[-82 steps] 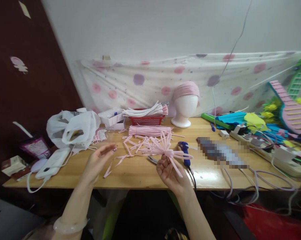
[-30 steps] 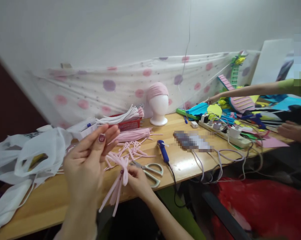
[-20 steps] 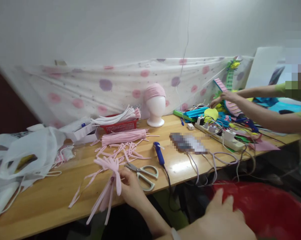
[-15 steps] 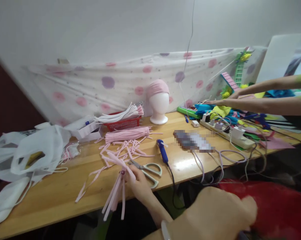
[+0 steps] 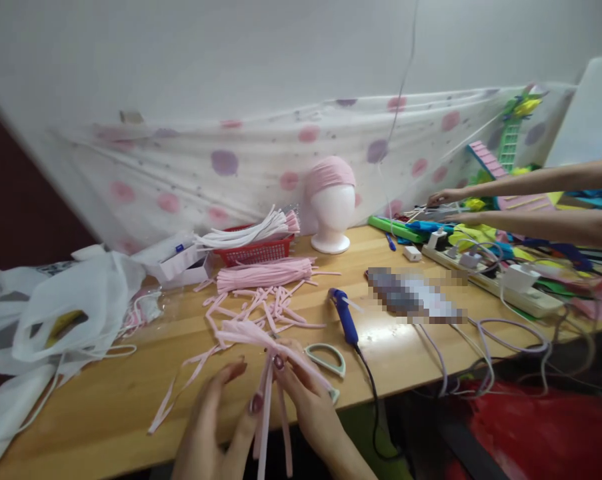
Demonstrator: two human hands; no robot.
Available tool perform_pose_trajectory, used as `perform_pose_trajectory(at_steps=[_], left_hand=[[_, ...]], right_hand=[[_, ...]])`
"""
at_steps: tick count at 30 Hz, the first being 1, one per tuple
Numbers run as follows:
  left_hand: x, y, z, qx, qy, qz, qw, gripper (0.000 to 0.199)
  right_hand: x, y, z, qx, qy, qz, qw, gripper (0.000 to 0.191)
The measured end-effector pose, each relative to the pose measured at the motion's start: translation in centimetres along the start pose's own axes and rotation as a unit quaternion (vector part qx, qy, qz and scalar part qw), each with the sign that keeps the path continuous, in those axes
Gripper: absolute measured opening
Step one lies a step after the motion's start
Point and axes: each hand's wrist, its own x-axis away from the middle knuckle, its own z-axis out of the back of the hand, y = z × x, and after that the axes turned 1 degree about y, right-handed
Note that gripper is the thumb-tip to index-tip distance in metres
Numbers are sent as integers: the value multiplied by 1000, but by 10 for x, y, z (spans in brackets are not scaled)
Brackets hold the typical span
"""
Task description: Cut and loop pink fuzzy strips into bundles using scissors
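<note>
My right hand (image 5: 308, 397) pinches a bunch of pale pink strips (image 5: 245, 332) near its middle, over the table's front edge. Some strips fan out to the left and others hang down. My left hand (image 5: 213, 420) is just left of the bunch, thumb and index finger spread, its thumb beside the hanging strips; whether they touch is unclear. Scissors (image 5: 327, 359) lie partly hidden behind my right hand. Loose pink pieces (image 5: 268, 303) are scattered behind the bunch. To the right lies a blue glue gun (image 5: 345, 320) with a black cord.
A white foam head (image 5: 333, 207) wears a pink cap. Beside it are a red basket (image 5: 255, 253) and a pink bundle (image 5: 265, 273). White bags (image 5: 75, 300) lie left; a power strip (image 5: 525, 297) and cables right. Another person's hands (image 5: 451, 196) reach in at the right.
My left hand has come back from the lower right, where it crossed over my right arm, to the bunch's left side. The view has shifted left. The other person's hands have moved slightly.
</note>
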Motion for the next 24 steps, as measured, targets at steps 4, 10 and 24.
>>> perform_pose_trajectory(at_steps=[4,10,24], left_hand=[[-11,8,-27,168,-115,159,966,43],[-26,1,-21,261,-247,265,895,47],[-37,-5,-29,565,-304,343,686,29]], right_hand=[[0,-6,-1,30,-5,-14,999,35],[-4,-11,3,-64,-65,-151,984,45],[-18,-20,2,-243,-52,-317,915,41]])
